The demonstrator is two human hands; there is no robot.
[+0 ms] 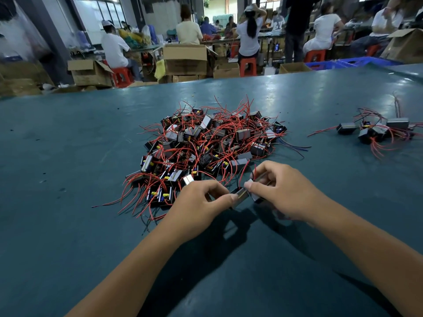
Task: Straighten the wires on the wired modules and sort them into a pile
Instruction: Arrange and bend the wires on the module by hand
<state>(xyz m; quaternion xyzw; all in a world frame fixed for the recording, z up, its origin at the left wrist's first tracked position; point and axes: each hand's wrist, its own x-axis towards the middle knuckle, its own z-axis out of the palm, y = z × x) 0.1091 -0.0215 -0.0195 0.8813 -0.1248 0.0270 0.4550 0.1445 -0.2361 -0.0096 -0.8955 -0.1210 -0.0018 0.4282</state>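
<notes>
A big tangled heap of small black wired modules (206, 143) with red and black wires lies mid-table. Just in front of it, my left hand (196, 202) and my right hand (281, 191) both hold one black module (241, 195) between them. My left thumb and fingers pinch its left end. My right hand grips its right side, with a red wire (243, 171) rising from between the fingers. A small sorted pile of modules (377, 131) sits at the far right of the table.
The teal table (68, 202) stretches wide on the left and toward me. Beyond its far edge stand cardboard boxes (185, 60), red stools, blue crates (343, 62) and several seated people at work.
</notes>
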